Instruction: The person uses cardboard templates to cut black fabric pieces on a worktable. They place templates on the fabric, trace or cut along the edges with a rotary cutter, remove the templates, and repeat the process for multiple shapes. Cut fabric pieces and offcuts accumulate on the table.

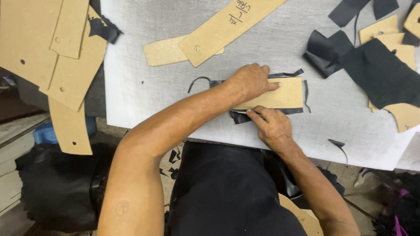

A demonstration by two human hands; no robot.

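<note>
A tan rectangular cardboard pattern piece (280,93) lies flat near the front edge of the white fibrous-covered desk (131,87), on top of a thin black sheet of leather-like material (245,116) whose edges and curled offcuts show around it. The pattern's long axis runs left to right across the person's body, almost parallel to the desk edge.

The left hand (251,81) comes across from the left and lies flat on the pattern's left half, fingers spread and pressing down, fingertips pointing right along its length. The right hand (273,126) sits just below the pattern's lower long edge, its grip pinched on a slim metal-looking tool (245,112) that points left and touches the black sheet beside that edge; how much of the blade is there I cannot tell. So the lower edge lies directly ahead of the right hand, nearer to it than to the left.

More tan cardboard templates (218,32) and black scraps (376,70) lie farther back.
</note>
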